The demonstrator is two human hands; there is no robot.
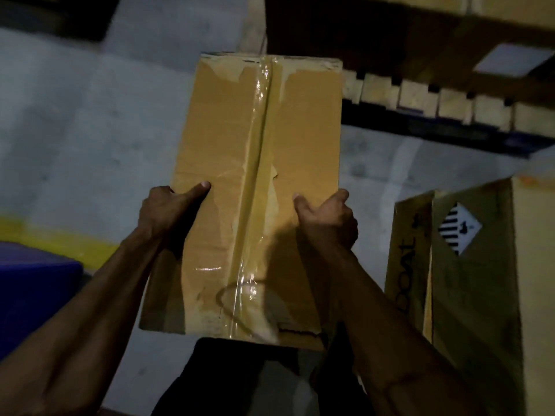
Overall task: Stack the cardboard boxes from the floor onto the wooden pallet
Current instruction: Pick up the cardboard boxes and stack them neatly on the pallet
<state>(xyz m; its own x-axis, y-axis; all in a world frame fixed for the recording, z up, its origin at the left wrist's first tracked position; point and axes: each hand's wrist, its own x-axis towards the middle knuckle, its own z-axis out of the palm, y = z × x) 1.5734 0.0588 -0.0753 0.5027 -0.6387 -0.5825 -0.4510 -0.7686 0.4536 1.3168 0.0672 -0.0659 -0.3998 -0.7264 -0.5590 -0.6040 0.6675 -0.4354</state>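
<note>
A long brown cardboard box (pixel 258 163), sealed down its middle with clear tape, is held in the air in front of me over the grey floor. My left hand (pixel 168 211) grips its left edge, thumb on the top face. My right hand (pixel 327 220) grips its right edge the same way. The wooden pallet (pixel 420 100) lies ahead at the upper right, its pale slats showing beyond the far end of the box. More cardboard sits on it along the top of the view, dim and blurred.
A second cardboard box (pixel 468 280) with a black-striped diamond label stands on the floor at my right. A blue object (pixel 33 289) sits at the left by a yellow floor line (pixel 60 241). Bare grey floor lies at the left and centre.
</note>
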